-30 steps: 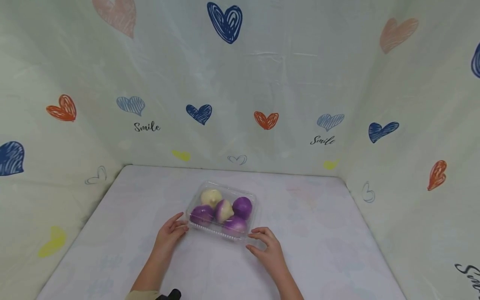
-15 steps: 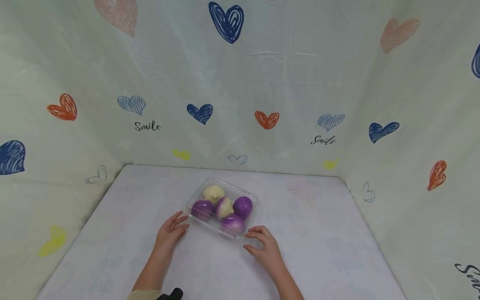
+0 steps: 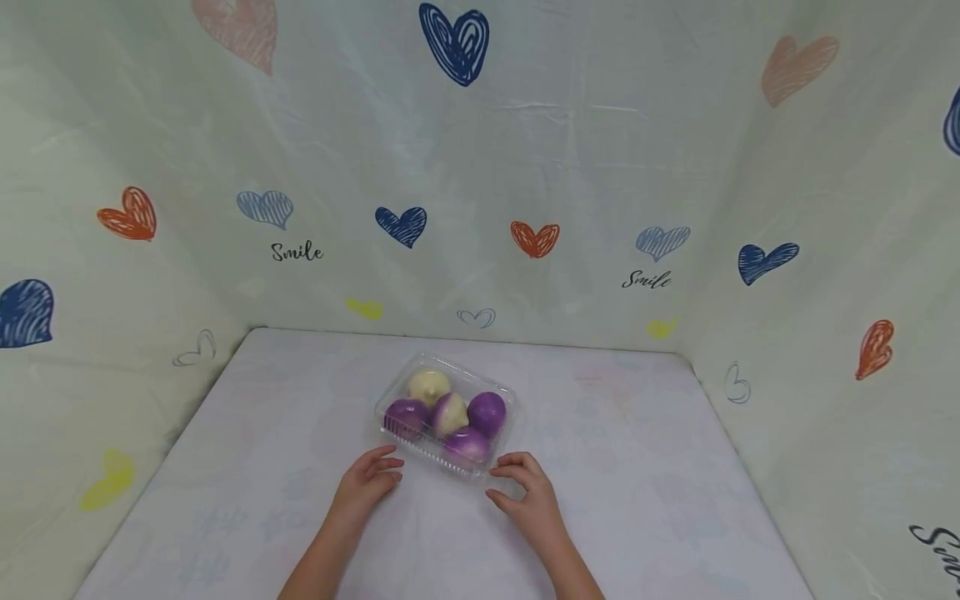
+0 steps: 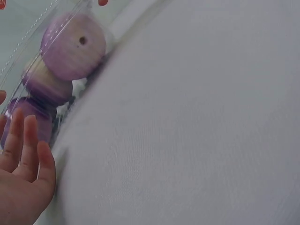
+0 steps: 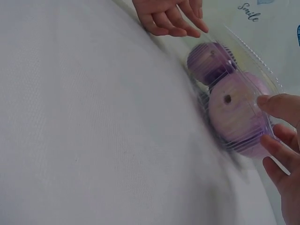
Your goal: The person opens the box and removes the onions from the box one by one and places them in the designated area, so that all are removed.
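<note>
A clear plastic box point(image 3: 471, 377) with a ridged front edge lies slightly turned on the table. Inside it are several round purple-and-cream bulbs point(image 3: 449, 415) that look like onions; two of them show a small dark hole in the wrist views. My left hand point(image 3: 366, 485) is just in front of the box's near left side, fingers loosely bent, holding nothing. At the near right corner, my right hand point(image 3: 531, 493) has thumb and fingers spread apart. In the right wrist view its fingertips point(image 5: 263, 100) overlap the box's clear wall.
The white table point(image 3: 637, 467) has faint coloured prints. Pale curtains point(image 3: 585, 150) printed with hearts and the word Smile stand behind it and along both sides. The box sits toward the table's back edge.
The box has turned a little clockwise and shifted slightly away from me. My left hand has left its left corner and moved right and nearer me. The right hand has barely moved.
</note>
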`<act>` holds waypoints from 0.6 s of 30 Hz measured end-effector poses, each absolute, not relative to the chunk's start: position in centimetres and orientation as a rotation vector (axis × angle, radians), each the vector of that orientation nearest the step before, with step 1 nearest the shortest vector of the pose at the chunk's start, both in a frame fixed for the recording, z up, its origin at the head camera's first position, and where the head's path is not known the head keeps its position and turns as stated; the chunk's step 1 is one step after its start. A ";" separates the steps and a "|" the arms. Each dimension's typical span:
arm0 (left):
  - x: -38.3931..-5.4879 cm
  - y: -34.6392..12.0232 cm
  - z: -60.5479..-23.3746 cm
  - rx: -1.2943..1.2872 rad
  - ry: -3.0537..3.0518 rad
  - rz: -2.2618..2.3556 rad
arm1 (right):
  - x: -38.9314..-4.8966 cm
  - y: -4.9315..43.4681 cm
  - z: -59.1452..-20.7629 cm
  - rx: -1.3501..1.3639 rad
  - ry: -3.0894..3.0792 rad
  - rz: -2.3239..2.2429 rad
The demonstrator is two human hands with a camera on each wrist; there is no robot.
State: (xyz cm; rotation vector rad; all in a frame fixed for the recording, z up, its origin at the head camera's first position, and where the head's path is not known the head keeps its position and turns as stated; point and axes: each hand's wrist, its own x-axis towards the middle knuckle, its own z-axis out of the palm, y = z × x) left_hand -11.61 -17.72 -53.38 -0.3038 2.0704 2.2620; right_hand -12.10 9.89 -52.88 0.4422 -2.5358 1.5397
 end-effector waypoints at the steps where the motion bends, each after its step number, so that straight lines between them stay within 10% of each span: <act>1: -11.6 -17.4 -53.4 -0.294 2.078 2.245 | -12.1 9.9 -52.9 0.439 -2.537 1.543; 18: -11.2 -13.3 -53.7 0.033 2.033 2.129 | -12.0 9.7 -52.9 0.415 -2.536 1.589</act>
